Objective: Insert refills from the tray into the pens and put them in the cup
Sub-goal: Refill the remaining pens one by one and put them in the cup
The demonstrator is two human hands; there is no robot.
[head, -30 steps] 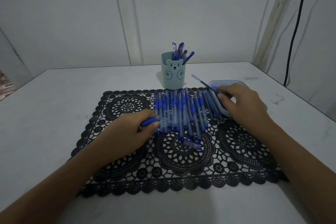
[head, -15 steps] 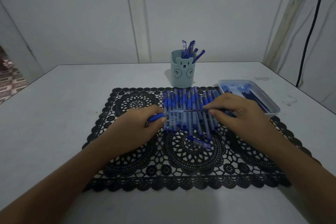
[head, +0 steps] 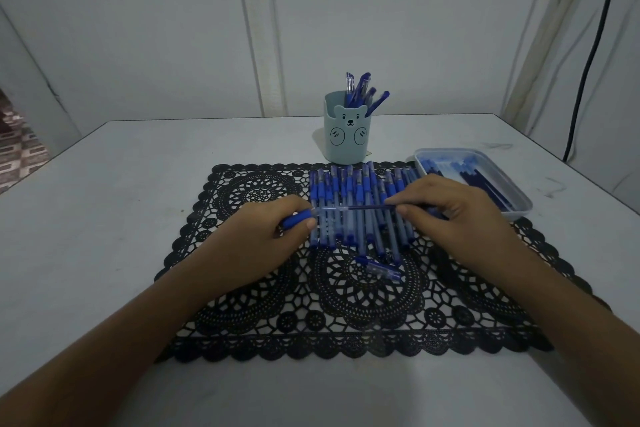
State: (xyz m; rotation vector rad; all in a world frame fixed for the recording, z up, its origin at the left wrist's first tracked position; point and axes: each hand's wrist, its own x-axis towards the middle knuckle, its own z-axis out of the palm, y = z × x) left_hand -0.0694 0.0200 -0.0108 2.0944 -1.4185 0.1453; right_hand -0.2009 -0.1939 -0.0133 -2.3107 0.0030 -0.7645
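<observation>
Black lace mat point(head: 346, 315) lay across the middle of the white table point(head: 114, 218), long edge parallel to the table's near edge.

Left hand point(head: 256, 246) rested on the mat left of centre, fingers and thumb curled round the blue grip of one pen point(head: 301, 217), clear barrel pointing right. A thin dark refill point(head: 372, 207) bridged the gap between the two hands. Its left end sat at or just inside the barrel mouth; depth of insertion could not be read.

Beneath it a row of pens point(head: 349, 191) lay side by side along the mat's far edge, at right angles to the refill. Count not attempted; well over a dozen. Whether these already held refills was not resolvable.

One short blue-and-clear piece point(head: 379, 267), probably a cap, lay alone near the mat's centre.

Bear-faced cup point(head: 346, 139) stood just past the mat's far edge, holding a handful of pens point(head: 362, 90).

Right hand point(head: 457, 215) hovered over the right end of the row, thumb and forefinger pinching the refill's right end, other fingers loosely curled.

Tray point(head: 519, 212) sat at the mat's far right corner, toward the table's right edge, with many dark refills point(head: 485, 184) inside.

Dark cable point(head: 588, 62) hung down the wall beyond the table's far right corner.

Judgement: early stage.
- Done: a few pens in the cup.
- In hand: one insertion.
- Left: the large row and a well-stocked tray.
- This pen needs its refill seated, likely capping, then the cup.
</observation>
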